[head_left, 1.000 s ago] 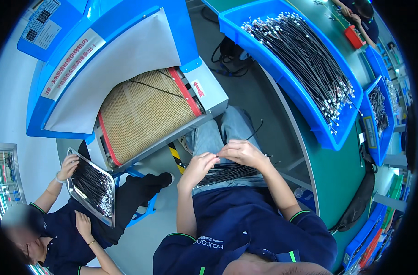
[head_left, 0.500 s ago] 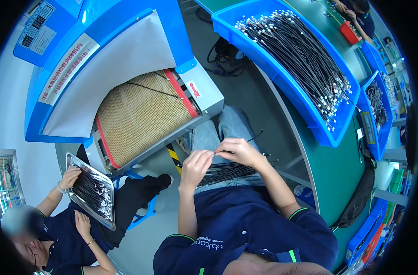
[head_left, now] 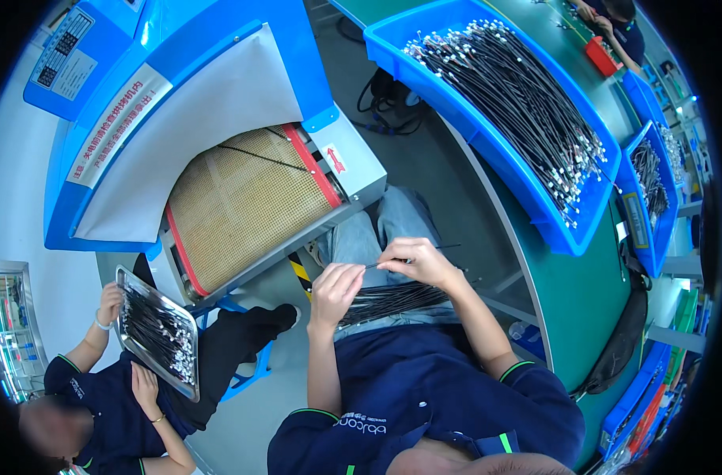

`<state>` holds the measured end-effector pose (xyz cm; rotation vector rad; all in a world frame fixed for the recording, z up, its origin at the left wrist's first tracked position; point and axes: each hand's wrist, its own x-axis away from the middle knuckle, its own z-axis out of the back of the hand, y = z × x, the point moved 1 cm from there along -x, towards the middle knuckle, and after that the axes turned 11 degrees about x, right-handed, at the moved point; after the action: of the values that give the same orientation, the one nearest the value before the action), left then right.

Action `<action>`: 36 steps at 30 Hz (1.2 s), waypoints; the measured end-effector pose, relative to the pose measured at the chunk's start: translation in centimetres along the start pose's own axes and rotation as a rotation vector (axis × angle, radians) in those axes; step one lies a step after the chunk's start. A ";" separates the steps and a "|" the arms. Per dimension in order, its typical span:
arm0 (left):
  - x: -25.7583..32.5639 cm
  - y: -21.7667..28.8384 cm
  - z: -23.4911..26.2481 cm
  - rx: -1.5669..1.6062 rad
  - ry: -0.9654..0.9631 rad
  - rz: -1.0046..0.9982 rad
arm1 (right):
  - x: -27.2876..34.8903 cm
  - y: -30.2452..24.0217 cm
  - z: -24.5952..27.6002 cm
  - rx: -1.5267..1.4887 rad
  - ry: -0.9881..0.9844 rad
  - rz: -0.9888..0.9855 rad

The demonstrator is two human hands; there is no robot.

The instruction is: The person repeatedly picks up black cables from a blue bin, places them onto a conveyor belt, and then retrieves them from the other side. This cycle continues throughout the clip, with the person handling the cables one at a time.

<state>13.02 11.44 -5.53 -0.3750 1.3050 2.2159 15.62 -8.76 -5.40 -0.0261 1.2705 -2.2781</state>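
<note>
The person is sitting with a bundle of thin black cables (head_left: 392, 299) lying across the lap, and is working on a single thin black cable (head_left: 412, 260) drawn up out of it. Judging by the bundle, most of the lot is still waiting. The long blue plastic bin (head_left: 551, 222) on the green tabletop (head_left: 582, 293) to the right is holding many more metal-tipped black cables (head_left: 511, 95). The left hand (head_left: 335, 289) is curling over the bundle's near end, its grip pinching the single cable's end. The right hand (head_left: 416, 261) is arching above, fingertips closing on the same cable farther along. At lower left, a co-worker's hands are holding a metal tray (head_left: 159, 332) of cables beside the tan mesh conveyor belt (head_left: 242, 206).
</note>
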 end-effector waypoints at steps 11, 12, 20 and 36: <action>2.9 -3.2 5.9 -0.200 0.174 0.262 | 0.8 2.5 4.8 0.275 -0.045 -0.195; 3.3 -3.7 6.1 -0.206 0.186 0.273 | 0.9 2.5 5.1 0.267 -0.020 -0.193; 4.4 -4.1 7.2 -0.152 0.276 0.351 | 1.1 1.5 5.6 0.224 0.190 -0.177; 4.6 -4.1 8.8 -0.201 0.222 0.329 | 2.2 1.9 5.4 0.237 0.270 0.043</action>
<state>11.90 22.03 -6.36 -0.5269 1.3379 2.6569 15.99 -14.84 -4.44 0.4012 1.1056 -2.4398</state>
